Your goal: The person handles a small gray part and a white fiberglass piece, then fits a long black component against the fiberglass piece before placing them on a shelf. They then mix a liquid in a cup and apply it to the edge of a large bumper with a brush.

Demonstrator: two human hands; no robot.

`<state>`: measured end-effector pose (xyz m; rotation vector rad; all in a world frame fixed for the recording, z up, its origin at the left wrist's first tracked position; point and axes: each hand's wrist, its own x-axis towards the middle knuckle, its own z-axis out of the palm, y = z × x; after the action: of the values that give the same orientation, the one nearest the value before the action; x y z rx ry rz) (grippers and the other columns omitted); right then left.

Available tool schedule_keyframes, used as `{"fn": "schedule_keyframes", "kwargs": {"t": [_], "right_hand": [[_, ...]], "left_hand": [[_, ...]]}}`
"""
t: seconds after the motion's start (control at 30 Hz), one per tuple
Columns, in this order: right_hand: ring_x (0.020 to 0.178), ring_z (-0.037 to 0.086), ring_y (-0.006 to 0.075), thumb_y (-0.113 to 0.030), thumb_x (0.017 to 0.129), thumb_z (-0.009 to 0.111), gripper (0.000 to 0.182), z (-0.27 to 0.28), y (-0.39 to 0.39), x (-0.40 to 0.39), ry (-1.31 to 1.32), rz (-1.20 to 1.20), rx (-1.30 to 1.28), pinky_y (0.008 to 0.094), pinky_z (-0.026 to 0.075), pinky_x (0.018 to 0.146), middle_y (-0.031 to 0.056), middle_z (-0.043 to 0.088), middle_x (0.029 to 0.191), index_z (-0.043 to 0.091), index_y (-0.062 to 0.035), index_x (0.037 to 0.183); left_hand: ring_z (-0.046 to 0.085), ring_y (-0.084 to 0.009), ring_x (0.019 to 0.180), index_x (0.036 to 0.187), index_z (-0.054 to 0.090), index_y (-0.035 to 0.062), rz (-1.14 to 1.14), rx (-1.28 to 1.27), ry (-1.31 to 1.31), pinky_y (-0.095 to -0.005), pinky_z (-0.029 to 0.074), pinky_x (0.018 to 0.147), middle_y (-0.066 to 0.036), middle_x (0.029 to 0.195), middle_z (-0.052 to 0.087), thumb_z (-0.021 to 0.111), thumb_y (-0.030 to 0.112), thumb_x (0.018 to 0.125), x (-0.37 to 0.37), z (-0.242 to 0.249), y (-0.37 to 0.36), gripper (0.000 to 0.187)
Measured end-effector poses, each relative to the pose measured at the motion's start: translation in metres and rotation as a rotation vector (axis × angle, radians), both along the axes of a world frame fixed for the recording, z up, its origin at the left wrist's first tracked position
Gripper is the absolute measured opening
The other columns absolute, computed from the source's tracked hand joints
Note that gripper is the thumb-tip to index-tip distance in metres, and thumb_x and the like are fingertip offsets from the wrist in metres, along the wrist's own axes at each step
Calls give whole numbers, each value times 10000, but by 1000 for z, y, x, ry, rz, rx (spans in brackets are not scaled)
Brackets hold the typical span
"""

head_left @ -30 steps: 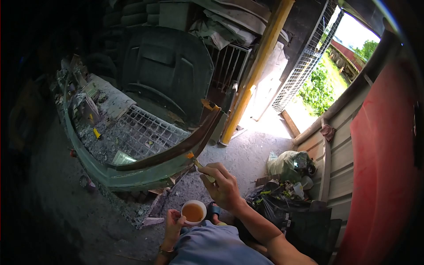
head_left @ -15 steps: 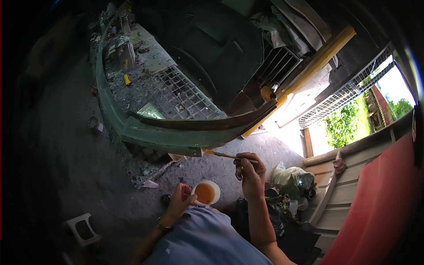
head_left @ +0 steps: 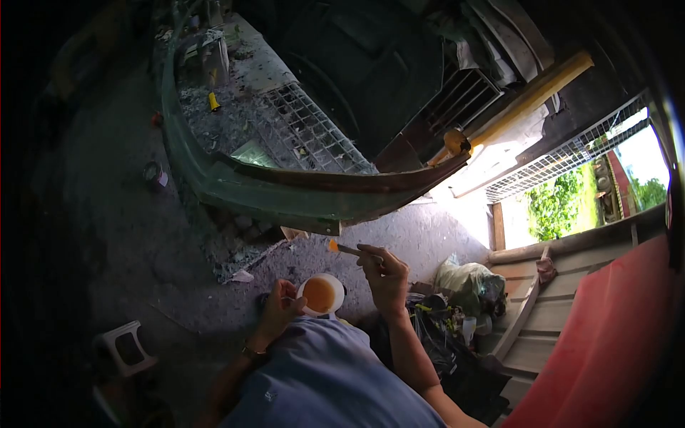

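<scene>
My right hand is closed around a slim paintbrush, its orange-wet bristles pointing left. The bristle tip hangs just below the edge of a long, curved greenish panel that looks like a car bumper, with a gap between them. Low in front of my body, my left hand grips the rim of a white bowl. Amber-orange liquid lies in the bowl, which is tilted a little toward me.
Behind the panel are a metal grid and a yellow object on a littered surface. A yellow beam slants at the right. Stuffed bags lie right of my arm, near a red panel. A stool stands lower left.
My right hand has drawn the brush back from the panel's lower edge, down and left. The bowl has shifted slightly up and left in view with my left hand.
</scene>
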<state>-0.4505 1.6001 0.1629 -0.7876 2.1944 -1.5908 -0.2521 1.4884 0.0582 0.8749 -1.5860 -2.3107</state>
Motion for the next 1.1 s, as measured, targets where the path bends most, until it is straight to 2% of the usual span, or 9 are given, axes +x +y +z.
{"fn": "schedule_keyframes", "kwargs": {"t": [0.1, 0.33, 0.6, 0.73, 0.83, 0.9, 0.93, 1.03, 1.1], "right_hand": [[575, 526, 36, -22, 883, 586, 179, -4, -4, 0, 289, -10, -13, 182, 407, 494, 41, 665, 780, 675, -30, 1039], [528, 483, 29, -39, 901, 588, 151, 30, 27, -23, -20, -246, -337, 172, 349, 455, 70, 663, 755, 654, 6, 1029], [482, 456, 56, -131, 947, 538, 200, 84, 101, -146, 133, -403, -629, 185, 322, 417, 126, 639, 730, 608, 42, 1020], [503, 471, 93, -162, 928, 565, 213, 92, 145, -198, 28, 111, -769, 198, 357, 427, 142, 602, 749, 593, 49, 942], [586, 533, 98, -20, 814, 623, 90, 106, 155, -208, 7, 394, -437, 220, 417, 503, 101, 608, 764, 630, 55, 863], [639, 587, 105, -10, 795, 657, 103, 104, 142, -210, 248, 512, -82, 239, 441, 536, 35, 637, 783, 677, -34, 894], [663, 610, 128, -34, 797, 663, 127, 104, 135, -205, 181, 551, 49, 261, 457, 549, 41, 638, 790, 679, -59, 920], [623, 608, 134, -52, 779, 680, 184, 81, 117, -204, 239, 637, 141, 265, 475, 557, 44, 648, 832, 685, -70, 962], [712, 637, 246, -140, 821, 626, 162, 62, 111, -207, 292, 599, 229, 335, 499, 630, 72, 646, 861, 667, -69, 961]], "left_hand": [[582, -109, 747, 1058, 404, 26, -16, -1, -6, -225, 506, 646, -73, 946, 487, 701, 265, 839, -1, 1, 0, 440], [594, -118, 765, 1075, 390, 24, -81, 7, -82, -241, 513, 662, -82, 955, 488, 689, 244, 830, -16, 3, 5, 445], [583, -136, 849, 1076, 379, 36, -97, 22, 36, -281, 557, 684, -79, 967, 475, 662, 187, 847, -69, 9, 31, 395], [562, -143, 897, 1073, 372, 45, -56, 53, 132, -297, 571, 704, -68, 1009, 433, 652, 185, 856, -121, 21, 52, 382], [562, -131, 872, 1069, 367, 41, -45, 6, 120, -298, 566, 711, -62, 1010, 424, 656, 183, 847, -159, 23, 67, 391], [563, -116, 834, 1065, 364, 37, -16, -38, 125, -281, 549, 701, -59, 996, 422, 662, 178, 836, -181, 15, 69, 402], [563, -116, 834, 1065, 364, 37, -18, -34, 116, -281, 549, 701, -59, 996, 422, 662, 178, 836, -189, 15, 70, 402], [560, -107, 793, 1060, 370, 37, -20, -64, 117, -251, 519, 683, -58, 986, 425, 683, 172, 821, -210, 10, 68, 416], [559, -106, 797, 1059, 371, 38, -37, -61, 107, -252, 521, 690, -56, 984, 424, 683, 168, 824, -220, 4, 64, 412]]}}
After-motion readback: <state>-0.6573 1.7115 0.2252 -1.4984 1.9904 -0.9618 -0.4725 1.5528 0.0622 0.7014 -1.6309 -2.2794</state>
